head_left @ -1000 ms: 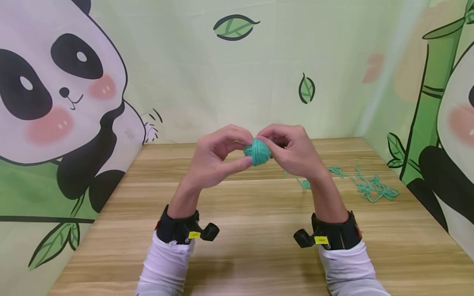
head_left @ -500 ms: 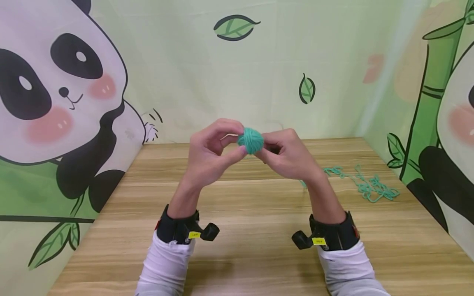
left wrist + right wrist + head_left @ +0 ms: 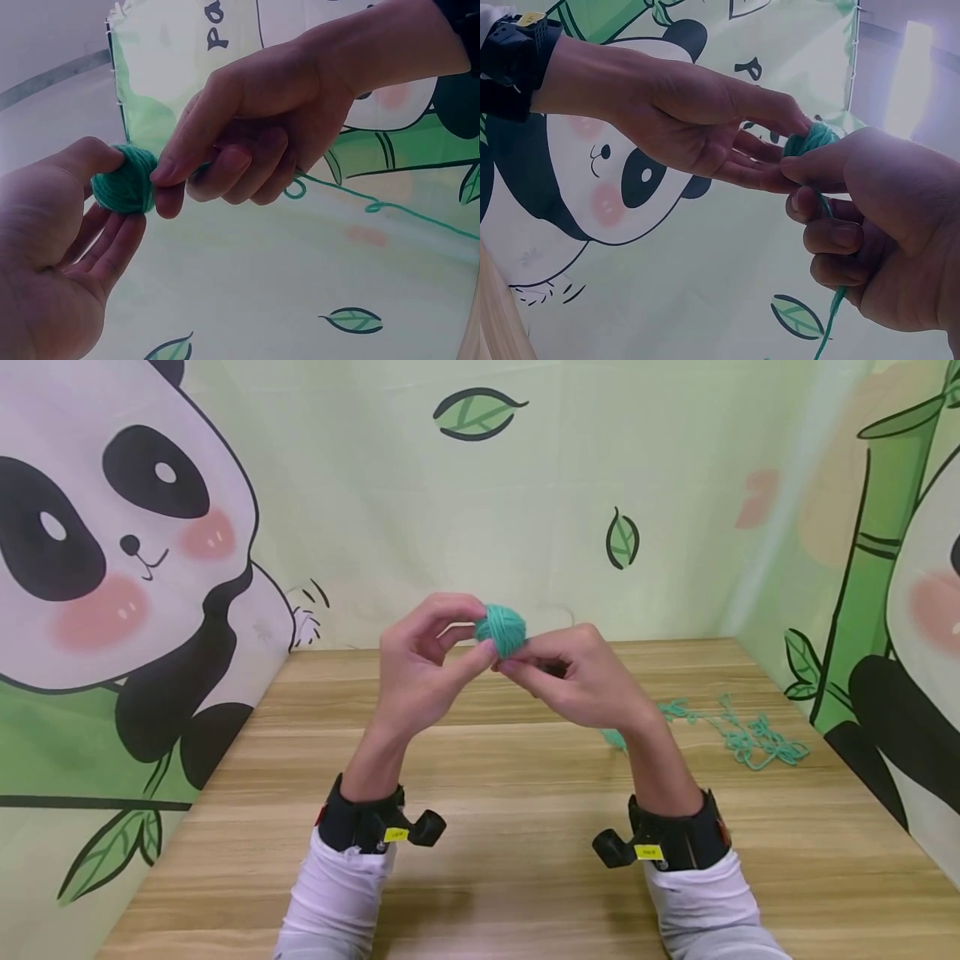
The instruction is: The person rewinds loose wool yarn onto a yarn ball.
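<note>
Pinching the teal yarn ball point(image 3: 504, 631) above the tabletop point(image 3: 495, 860), your left hand point(image 3: 420, 672) probably leaves its other side free; your right hand point(image 3: 588, 677), touching that side, grips the strand point(image 3: 838, 301), seemingly controlling slack; loose yarn point(image 3: 738, 743) lies rightward.

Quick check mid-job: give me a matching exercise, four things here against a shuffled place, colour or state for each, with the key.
1. left hand
2. right hand
3. loose yarn
4. left wristband

A. in loops on the tabletop
B. black
C. has a yarn strand trailing from its curled fingers
D. holds the yarn ball between thumb and fingers

Pairs: 1-D, 2-C, 3-A, 4-B
</note>
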A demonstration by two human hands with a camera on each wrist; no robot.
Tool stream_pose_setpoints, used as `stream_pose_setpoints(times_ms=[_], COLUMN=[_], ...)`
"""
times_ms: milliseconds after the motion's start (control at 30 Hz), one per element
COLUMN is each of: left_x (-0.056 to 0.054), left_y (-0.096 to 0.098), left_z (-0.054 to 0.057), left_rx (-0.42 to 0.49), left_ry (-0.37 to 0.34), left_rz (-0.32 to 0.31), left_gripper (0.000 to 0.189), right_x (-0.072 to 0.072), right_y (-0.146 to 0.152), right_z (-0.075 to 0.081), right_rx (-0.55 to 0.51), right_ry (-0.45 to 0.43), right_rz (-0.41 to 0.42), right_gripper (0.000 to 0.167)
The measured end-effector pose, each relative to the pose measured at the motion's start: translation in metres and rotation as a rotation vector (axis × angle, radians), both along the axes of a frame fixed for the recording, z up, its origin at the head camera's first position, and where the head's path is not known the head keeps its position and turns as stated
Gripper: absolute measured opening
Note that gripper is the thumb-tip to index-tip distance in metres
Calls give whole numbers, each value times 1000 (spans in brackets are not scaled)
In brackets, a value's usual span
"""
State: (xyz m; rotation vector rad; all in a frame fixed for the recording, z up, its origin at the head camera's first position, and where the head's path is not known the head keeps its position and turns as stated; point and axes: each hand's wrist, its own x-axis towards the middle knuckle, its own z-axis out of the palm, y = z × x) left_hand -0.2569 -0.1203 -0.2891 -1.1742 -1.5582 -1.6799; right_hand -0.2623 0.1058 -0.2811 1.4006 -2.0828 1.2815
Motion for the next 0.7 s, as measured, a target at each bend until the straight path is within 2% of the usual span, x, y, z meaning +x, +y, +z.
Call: stream_pose_setpoints(times_ms=[300, 700], left_x=[-1, -1], left_y=[-1, 0], left_z=[-1, -2], left_rx=[-16, -50], left_ry=[13, 17], left_rz=[75, 159], left_gripper=[32, 33], right_x=[2, 6], right_y=[3, 7], right_z=[2, 3], right_rx=[-39, -154], right_ry=[30, 45], right_rz=[7, 20], right_gripper=[16, 18])
